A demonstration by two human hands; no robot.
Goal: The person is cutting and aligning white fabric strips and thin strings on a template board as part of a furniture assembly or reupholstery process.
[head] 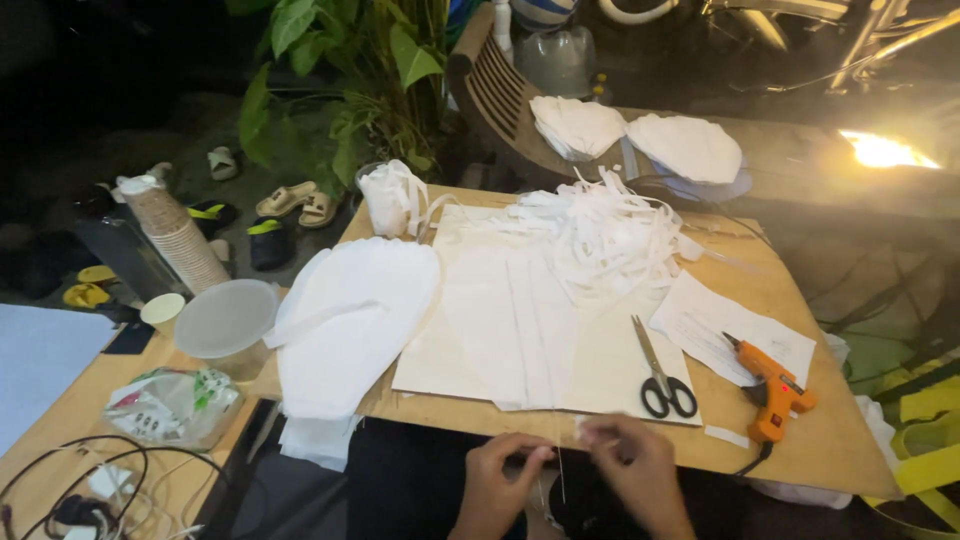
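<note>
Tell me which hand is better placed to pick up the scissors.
The right hand, probably. The scissors lie on the board just above it, black handles toward the person, while the left hand is farther to the side. Both hands pinch a small white piece, so one must let go first.

Makeshift craft workspace, outdoors or on a porch, at night. Wooden table (pixel 800 440) carries cut white fabric (pixel 350 320), tangled strips (pixel 610 235), scissors (pixel 660 375) and an orange glue gun (pixel 775 390). Sandals (pixel 295 203) lie on dark ground beside a leafy plant (pixel 350 90). Stacked paper cups (pixel 180 235) stand nearby.
</note>
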